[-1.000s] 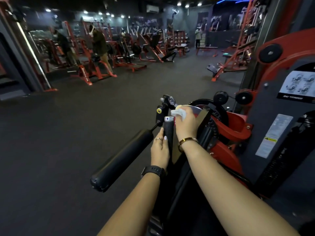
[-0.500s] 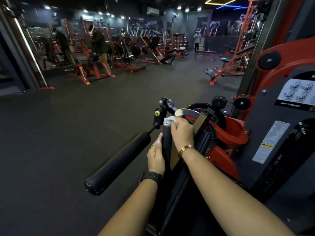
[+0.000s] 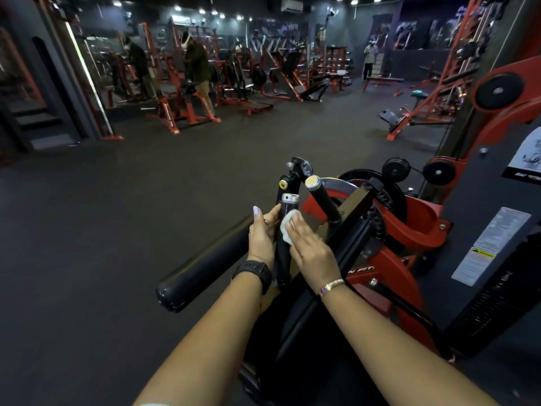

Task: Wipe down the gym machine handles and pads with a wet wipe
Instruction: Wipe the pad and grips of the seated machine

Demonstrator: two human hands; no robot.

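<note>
- The right hand (image 3: 313,247), fingers (image 3: 296,226) flat together, presses the wipe (image 3: 287,231) against the handle (image 3: 283,259); wrapping it round would clean better.
- The left hand (image 3: 263,234) grips the handle opposite, steadying it.

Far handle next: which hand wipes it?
Likely right. The right hand presses the wet wipe on the near handle, and the far handle stands just to its right. The left hand only holds the near handle.

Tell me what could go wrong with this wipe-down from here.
1. The left hand grips the handle where the wipe must pass, so that patch may stay dirty.
2. The right hand presses only a small wipe flat; it may miss the handle's back.
3. The second handle and pad could be skipped.
</note>
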